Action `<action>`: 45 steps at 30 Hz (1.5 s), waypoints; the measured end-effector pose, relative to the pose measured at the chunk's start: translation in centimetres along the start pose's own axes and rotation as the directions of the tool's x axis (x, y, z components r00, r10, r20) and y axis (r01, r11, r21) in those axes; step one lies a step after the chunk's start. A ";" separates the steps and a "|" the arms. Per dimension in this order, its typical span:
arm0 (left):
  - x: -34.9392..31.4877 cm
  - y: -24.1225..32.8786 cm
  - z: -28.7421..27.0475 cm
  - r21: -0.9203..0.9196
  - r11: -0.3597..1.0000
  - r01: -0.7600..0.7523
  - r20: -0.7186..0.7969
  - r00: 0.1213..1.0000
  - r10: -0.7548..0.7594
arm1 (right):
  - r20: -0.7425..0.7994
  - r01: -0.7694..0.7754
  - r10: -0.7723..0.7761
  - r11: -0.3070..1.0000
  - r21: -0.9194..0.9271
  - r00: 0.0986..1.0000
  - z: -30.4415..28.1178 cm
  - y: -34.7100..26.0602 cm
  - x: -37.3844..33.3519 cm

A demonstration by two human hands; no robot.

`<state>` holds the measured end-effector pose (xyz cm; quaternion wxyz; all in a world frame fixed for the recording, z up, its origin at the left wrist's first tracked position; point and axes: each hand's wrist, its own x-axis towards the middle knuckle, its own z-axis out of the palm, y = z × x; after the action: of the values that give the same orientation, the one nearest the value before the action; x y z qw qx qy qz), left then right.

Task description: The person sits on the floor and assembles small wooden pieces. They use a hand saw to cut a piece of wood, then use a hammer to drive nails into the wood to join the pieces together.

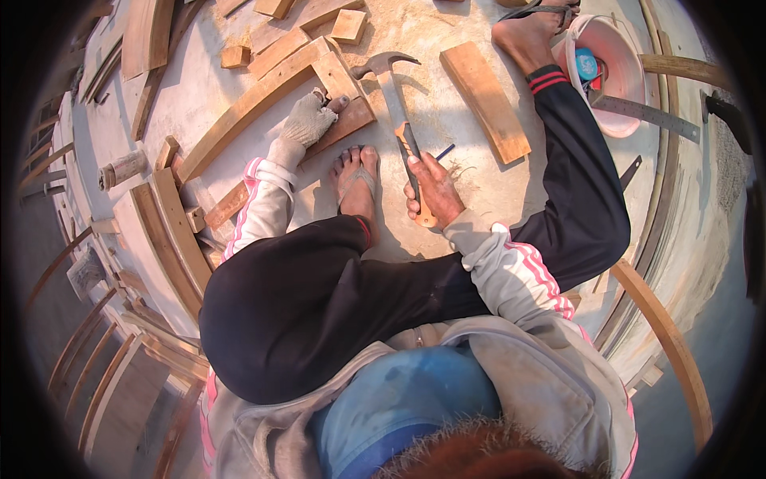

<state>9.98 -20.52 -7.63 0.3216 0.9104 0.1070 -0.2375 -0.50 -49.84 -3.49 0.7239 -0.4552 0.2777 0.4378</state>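
Observation:
My right hand (437, 190) is wrapped round the lower handle of a claw hammer (396, 104) with an orange and black grip. The hammer's head lies beyond my hand, close to the corner of a wooden frame (247, 104). On that corner rests my left hand (309, 118), in a pale knit glove with bare fingertips. Its thumb and fingers are drawn together over the short frame piece (335, 73); what they pinch, if anything, is too small to make out. Beneath the corner sits a darker wooden block (343, 126). My bare foot (357, 177) is just beside it.
A thick wooden board (487, 102) lies to the right of the hammer. Beyond it stands a pale bucket (622, 120) holding a blue item (586, 62), with a metal square (650, 116) across its rim. Offcuts (349, 26) and sawdust lie at the far side; timber lengths (171, 231) crowd the left.

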 end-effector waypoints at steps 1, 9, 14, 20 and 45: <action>0.1 -0.3 0.0 -0.003 1.000 0.011 0.004 1.000 -0.011 | -0.007 -0.003 0.003 1.000 0.004 1.000 0.1 0.1 -0.2; 0.1 -1.3 0.9 -0.121 0.991 -0.053 -0.027 0.998 0.050 | 0.011 0.023 -0.023 1.000 0.014 1.000 0.4 0.3 -1.2; 0.1 -0.8 0.2 -0.083 0.996 -0.025 0.013 1.000 0.026 | 0.009 0.006 -0.006 0.999 -0.047 1.000 0.2 0.2 -2.5; -0.4 -0.8 0.8 -0.082 0.995 -0.055 -0.005 0.998 0.055 | -0.016 0.046 -0.048 0.997 -0.067 0.999 0.3 -0.1 -2.8; 3.6 -5.3 2.2 -0.174 0.983 -0.054 -0.093 0.995 0.038 | 0.001 0.329 -0.352 0.875 -0.355 0.936 -1.9 -3.2 1.3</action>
<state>10.47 -17.67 -13.82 0.4011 0.8903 0.1210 -0.1785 2.95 -51.69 -4.00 0.6877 -0.6321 0.1339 0.3311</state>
